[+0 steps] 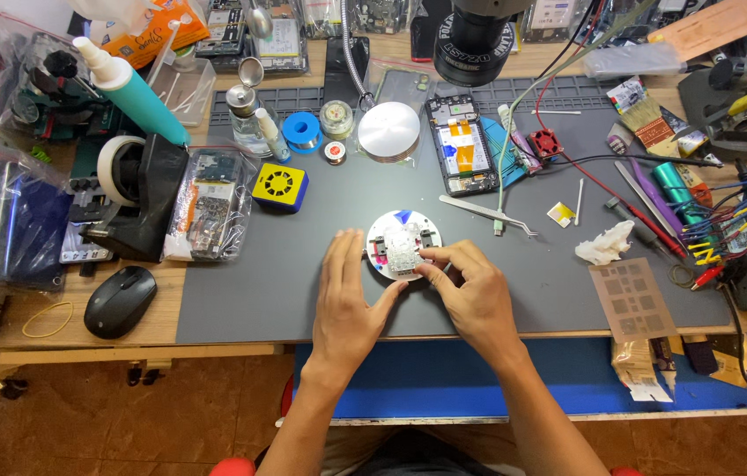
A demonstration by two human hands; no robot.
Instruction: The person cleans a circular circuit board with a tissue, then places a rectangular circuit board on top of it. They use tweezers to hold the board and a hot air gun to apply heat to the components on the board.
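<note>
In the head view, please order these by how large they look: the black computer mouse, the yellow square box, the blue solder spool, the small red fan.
1. Black computer mouse
2. Yellow square box
3. Blue solder spool
4. Small red fan
The spool and fan lie farther from the camera, so their true sizes are less sure.

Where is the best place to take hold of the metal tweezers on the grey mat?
Probably at the middle of the tweezers, pinched from above across the two thin arms. They lie flat on the mat, free on all sides, with the pointed tip toward the right.
</note>
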